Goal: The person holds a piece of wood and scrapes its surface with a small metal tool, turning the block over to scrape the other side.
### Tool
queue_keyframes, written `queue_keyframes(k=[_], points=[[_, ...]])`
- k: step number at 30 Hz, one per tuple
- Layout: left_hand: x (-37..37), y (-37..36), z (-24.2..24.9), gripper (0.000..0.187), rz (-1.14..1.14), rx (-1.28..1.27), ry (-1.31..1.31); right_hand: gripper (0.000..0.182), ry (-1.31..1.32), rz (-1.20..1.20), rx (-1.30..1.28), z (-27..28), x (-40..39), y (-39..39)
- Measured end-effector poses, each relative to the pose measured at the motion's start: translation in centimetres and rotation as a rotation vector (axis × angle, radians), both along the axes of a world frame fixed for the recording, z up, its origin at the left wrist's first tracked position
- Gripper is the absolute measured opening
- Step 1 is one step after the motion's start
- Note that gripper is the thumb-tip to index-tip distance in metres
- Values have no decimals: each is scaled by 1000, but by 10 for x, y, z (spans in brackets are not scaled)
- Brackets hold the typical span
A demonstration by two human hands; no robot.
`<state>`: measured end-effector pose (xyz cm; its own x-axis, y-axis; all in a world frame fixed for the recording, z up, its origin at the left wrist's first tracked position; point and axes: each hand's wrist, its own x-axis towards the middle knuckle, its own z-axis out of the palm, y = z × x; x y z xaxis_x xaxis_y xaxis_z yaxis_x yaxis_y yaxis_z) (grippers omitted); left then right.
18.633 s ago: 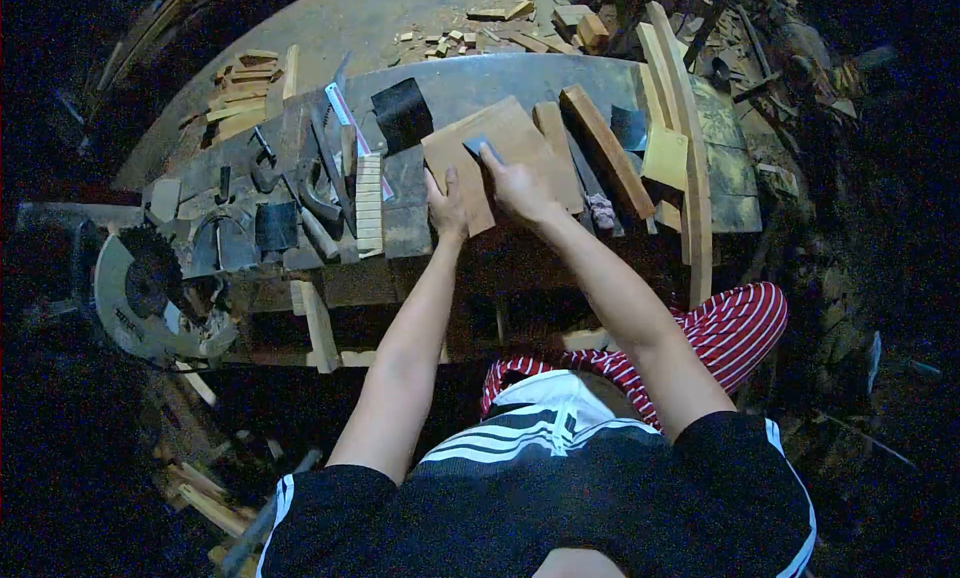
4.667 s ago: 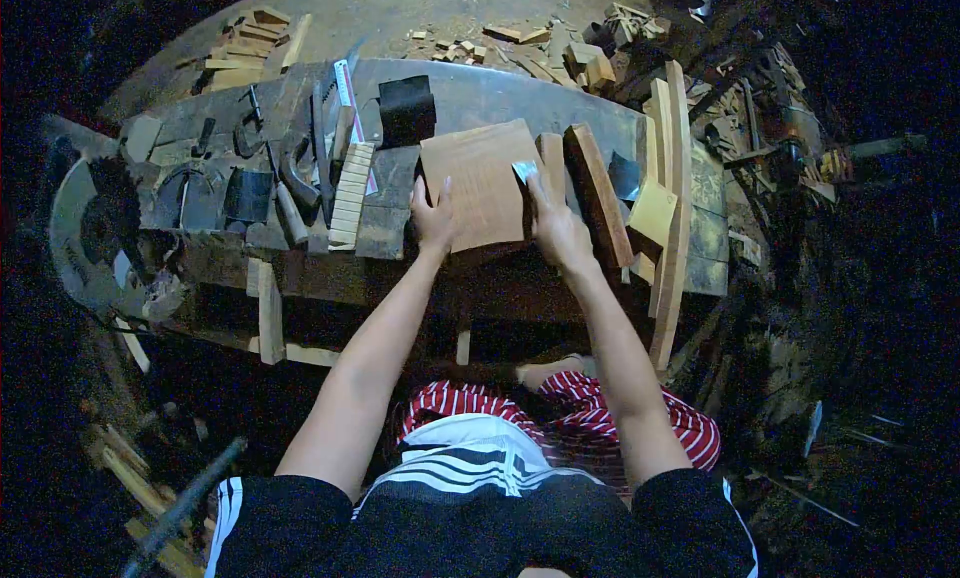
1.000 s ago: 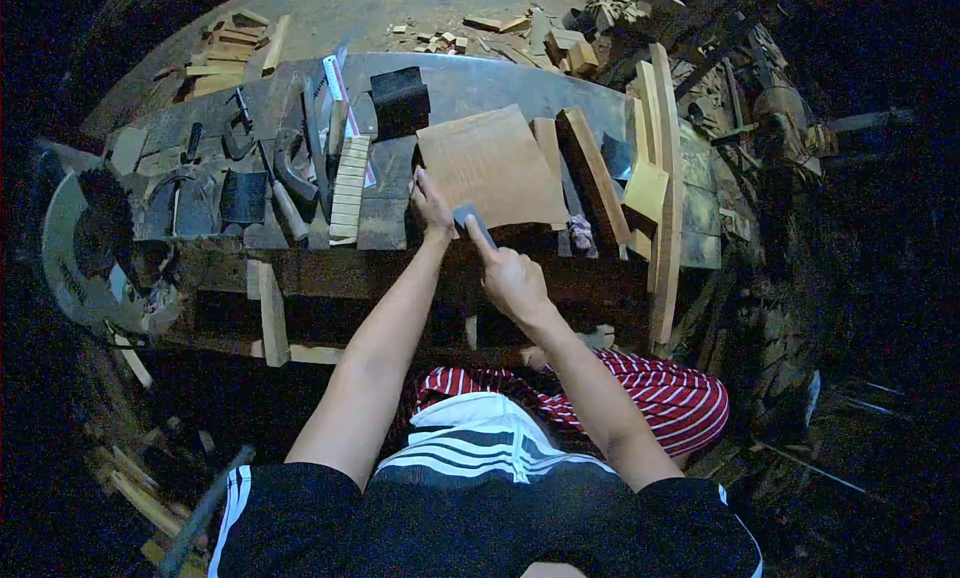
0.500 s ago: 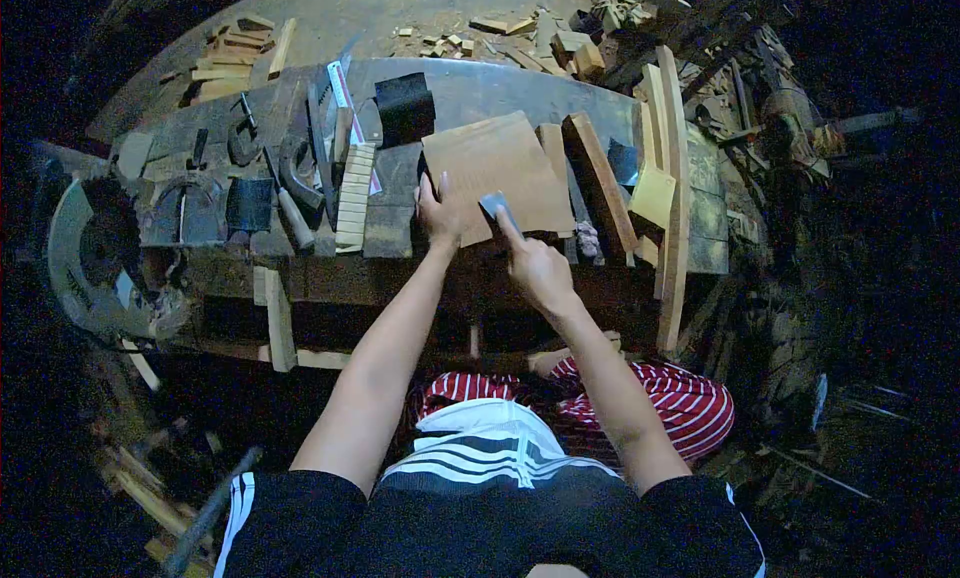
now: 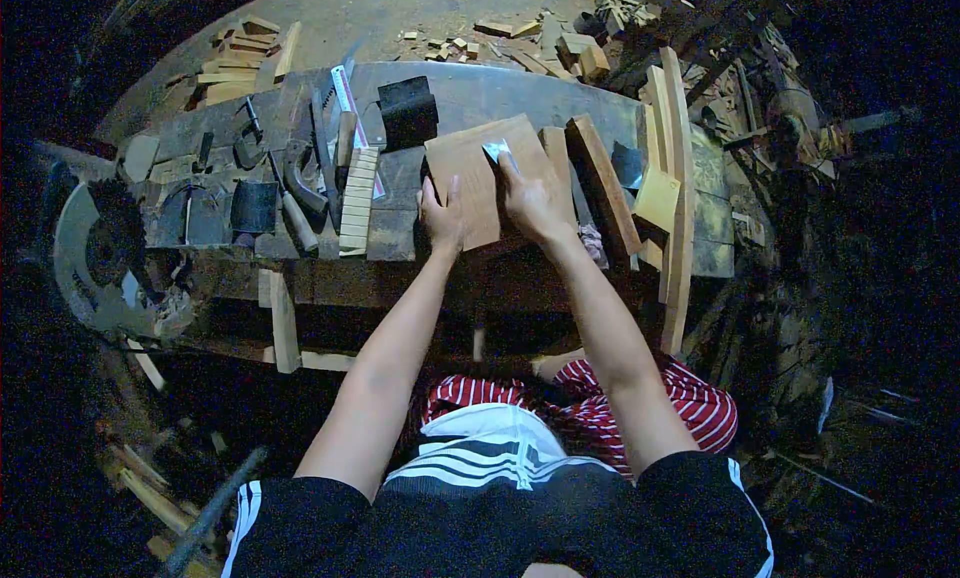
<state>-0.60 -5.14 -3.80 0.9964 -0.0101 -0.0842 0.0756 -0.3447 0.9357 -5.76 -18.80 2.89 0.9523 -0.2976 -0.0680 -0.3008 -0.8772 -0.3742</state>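
A flat brown wooden board (image 5: 465, 168) lies tilted on the dark workbench. My left hand (image 5: 441, 216) grips its left edge near the lower corner, with the thumb on top. My right hand (image 5: 532, 200) holds a small scraper (image 5: 496, 151) with a pale metal blade, which rests on the upper part of the board. The handle is mostly hidden under my fingers. Just right of the board stand a short wooden strip (image 5: 552, 146) and a longer brown wooden bar (image 5: 604, 183).
Left of the board lie a slatted wooden piece (image 5: 358, 200), a ruler (image 5: 346, 93), a black sheet (image 5: 407, 111) and a clamp (image 5: 246, 143). Long pale boards (image 5: 677, 198) stand at the bench's right end. Wood offcuts (image 5: 452, 48) lie on the floor beyond.
My right hand and the scraper have moved up the board, away from my body. My left hand stays at the board's left edge. The view has shifted slightly.
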Motion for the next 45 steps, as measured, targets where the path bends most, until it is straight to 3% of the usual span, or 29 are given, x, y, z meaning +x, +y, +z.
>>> queue_keyframes(k=[4,6,10,12,16,20,22,25,28,36,38,40,43,45], points=[[-2,3,4,70,-8,5,-8,56,82,-4,-55,48,-68,12],[-1,3,0,70,5,25,-10,55,286,-50,-56,61,-83,15],[-3,0,8,71,46,8,-36,54,231,-46,-31,47,-42,-4],[1,3,10,71,16,47,-15,52,-80,28,-106,26,-5,-21],[4,5,-3,71,-15,-57,-32,49,-8,-7,-30,30,27,-29],[6,4,-24,69,1,-127,-48,52,94,-85,-29,28,-40,-21],[3,6,-6,69,14,-109,-28,65,302,-67,-174,55,-82,-4],[3,7,-7,69,0,-104,-29,65,329,-110,-75,72,-133,8],[2,4,-3,69,3,-133,17,59,379,-151,-6,79,-123,6],[6,7,-13,67,-16,-115,-22,52,208,-110,-43,37,-13,-38],[7,5,-18,66,-18,-123,-48,53,190,-89,-50,37,-30,-38],[7,6,-20,65,-7,-125,-57,57,353,-159,-70,59,-62,-21],[3,9,-7,64,-38,-167,-16,60,175,-124,-113,58,-127,-6],[2,8,9,63,-43,-91,-38,61,424,-199,-10,83,-142,5]])
